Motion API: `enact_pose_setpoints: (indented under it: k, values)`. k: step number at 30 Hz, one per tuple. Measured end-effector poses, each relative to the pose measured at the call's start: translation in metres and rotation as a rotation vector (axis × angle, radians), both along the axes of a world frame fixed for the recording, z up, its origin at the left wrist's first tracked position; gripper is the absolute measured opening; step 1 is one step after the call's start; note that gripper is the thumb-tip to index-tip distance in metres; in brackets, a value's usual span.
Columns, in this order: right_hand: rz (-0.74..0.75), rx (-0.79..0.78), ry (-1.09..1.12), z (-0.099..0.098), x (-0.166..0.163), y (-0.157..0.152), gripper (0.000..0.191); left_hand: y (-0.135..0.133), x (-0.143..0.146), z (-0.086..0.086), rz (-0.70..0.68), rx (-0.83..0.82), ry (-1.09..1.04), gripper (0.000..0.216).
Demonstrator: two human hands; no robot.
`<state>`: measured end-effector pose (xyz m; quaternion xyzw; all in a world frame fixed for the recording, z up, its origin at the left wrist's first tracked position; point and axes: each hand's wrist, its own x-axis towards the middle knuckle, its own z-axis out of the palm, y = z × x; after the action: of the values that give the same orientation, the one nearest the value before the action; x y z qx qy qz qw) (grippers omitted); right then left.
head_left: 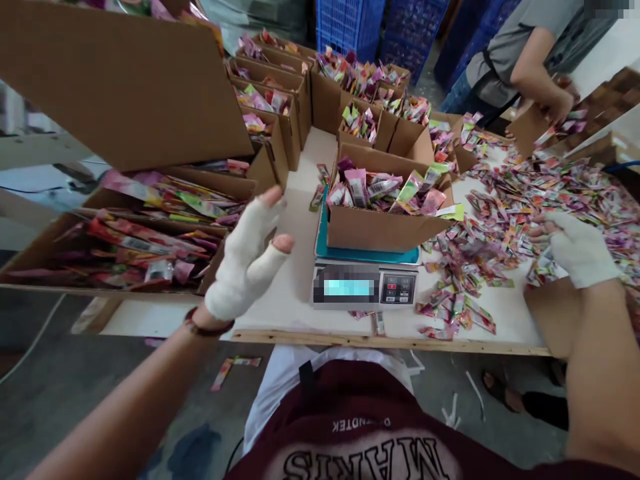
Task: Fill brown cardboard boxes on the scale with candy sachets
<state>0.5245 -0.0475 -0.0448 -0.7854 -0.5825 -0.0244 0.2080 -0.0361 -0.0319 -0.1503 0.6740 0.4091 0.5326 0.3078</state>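
Observation:
My left hand (249,257), in a white fingerless glove, hovers above the table edge left of the scale, fingers spread and holding nothing. My right hand (575,248), also gloved, rests on the heap of colourful sachets (505,220) at the right, fingers curled down into the packets; what they grip is hidden. Between my hands a cardboard box (383,227) full of sachets stands on a teal-topped weighing scale (363,283).
Several open cartons of sachets (130,247) crowd the left and far side of the white table (295,287). A large cardboard flap (125,80) hangs at upper left. Another person (530,47) works at the far right. Blue crates (350,23) stand behind.

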Motion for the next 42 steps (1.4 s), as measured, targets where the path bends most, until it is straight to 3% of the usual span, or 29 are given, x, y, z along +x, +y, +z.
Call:
enact_pose_setpoints:
  k: [2,7,9,11,17,20,22,24,26,28,31,33,36,39,42]
  values:
    - [0.047,0.056,0.042,0.003,-0.019,0.004,0.028,-0.023,-0.007,-0.035,0.116,-0.116,0.046,0.065]
    - [0.335,0.274,-0.242,0.038,-0.097,0.024,0.030,-0.057,-0.017,-0.126,0.272,-0.259,0.301,0.051]
    - [0.428,0.296,-0.304,0.049,-0.126,0.032,0.032,-0.062,-0.017,-0.148,0.300,-0.288,0.339,0.049]
    - [0.478,0.278,-0.380,0.056,-0.146,0.037,0.035,-0.064,-0.016,-0.159,0.320,-0.305,0.339,0.047]
    - [0.308,0.019,-0.637,0.068,-0.141,0.042,0.036,-0.064,-0.016,-0.158,0.341,-0.339,0.283,0.043]
    - [0.442,0.002,-0.516,0.071,-0.135,0.046,0.057,-0.062,-0.017,-0.156,0.303,-0.323,0.293,0.041]
    - [0.545,0.058,-0.384,0.068,-0.135,0.053,0.056,-0.060,-0.018,-0.155,0.296,-0.297,0.300,0.038]
    - [0.472,0.066,-0.292,0.055,-0.136,0.059,0.050,-0.060,-0.020,-0.155,0.306,-0.264,0.316,0.035]
    - [0.290,-0.094,-0.279,0.027,-0.135,0.060,0.044,-0.064,-0.021,-0.155,0.343,-0.221,0.359,0.033]
    - [0.167,-0.377,-0.293,-0.017,-0.134,0.049,0.037,-0.073,-0.018,-0.156,0.362,-0.162,0.424,0.029]
    - [0.240,-0.683,-0.240,-0.095,-0.134,0.011,0.013,-0.096,-0.004,-0.158,0.220,-0.067,0.505,0.021]
    - [0.302,-0.786,-0.216,-0.140,-0.133,-0.021,0.020,-0.110,0.012,-0.157,0.100,0.008,0.523,0.016]
    - [0.346,-0.791,-0.207,-0.173,-0.124,-0.058,0.023,-0.114,0.033,-0.144,0.030,0.105,0.497,0.014]
    - [0.376,-0.707,-0.177,-0.159,-0.105,-0.070,0.025,-0.099,0.040,-0.120,-0.001,0.113,0.452,0.012]
    - [0.372,-0.325,-0.055,-0.111,-0.098,-0.064,0.029,-0.083,0.039,-0.092,0.036,0.154,0.395,0.007]
